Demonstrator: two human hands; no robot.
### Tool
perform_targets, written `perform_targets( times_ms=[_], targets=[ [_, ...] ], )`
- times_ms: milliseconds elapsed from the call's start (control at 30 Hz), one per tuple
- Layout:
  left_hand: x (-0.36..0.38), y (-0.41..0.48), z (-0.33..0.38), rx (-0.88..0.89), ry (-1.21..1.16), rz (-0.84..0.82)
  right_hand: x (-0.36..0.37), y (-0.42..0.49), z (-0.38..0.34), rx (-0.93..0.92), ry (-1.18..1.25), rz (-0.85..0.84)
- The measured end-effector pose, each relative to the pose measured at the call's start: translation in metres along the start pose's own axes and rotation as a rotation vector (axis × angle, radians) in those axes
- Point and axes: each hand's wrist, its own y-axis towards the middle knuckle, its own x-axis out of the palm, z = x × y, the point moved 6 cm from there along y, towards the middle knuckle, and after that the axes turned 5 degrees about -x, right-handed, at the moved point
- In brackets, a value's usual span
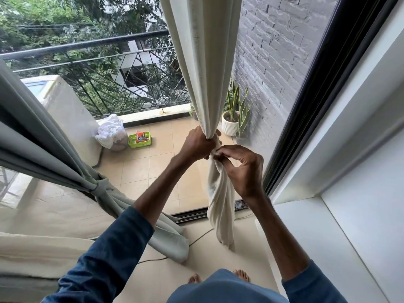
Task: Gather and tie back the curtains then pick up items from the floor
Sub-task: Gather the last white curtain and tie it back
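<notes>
Firmly grips the gathered cream curtain [207,62] in left hand [197,142] so right hand [242,169], just below, pinches it for tying.

Potted plant [230,125] against grey brick wall [273,51]; black railing [87,43] with trees [54,14] beyond

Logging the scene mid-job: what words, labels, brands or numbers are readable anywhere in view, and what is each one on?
No text here can be read.
Print on the orange packet in the green basket: too small and blurred to read.
The cream curtain and grey curtain: no markings show.
</notes>
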Motion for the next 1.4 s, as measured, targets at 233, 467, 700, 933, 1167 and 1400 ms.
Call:
perform_targets(
  times_ms=[233,467,700,933,1167,1400],
  targets=[
    [0.006,-0.01,-0.005,0.032,0.002,-0.049,-0.004,-0.002,0.012,0.079,0.043,0.035],
    [0.014,-0.016,-0.013,-0.076,-0.133,-0.143,-0.002,-0.006,0.016,0.088,0.038,0.029],
    [0.016,-0.026,-0.007,-0.104,-0.141,-0.145,-0.001,-0.004,0.023,0.154,0.007,0.075],
    [0.018,-0.031,-0.004,-0.064,-0.151,-0.178,-0.002,0.014,0.035,0.278,-0.038,-0.019],
    [0.024,-0.038,0.011,0.01,-0.266,-0.431,0.016,0.033,0.035,0.222,0.322,-0.403],
    [0.016,-0.037,0.023,0.036,-0.314,-0.468,0.018,0.03,0.046,0.155,0.116,-0.252]
  ],
)
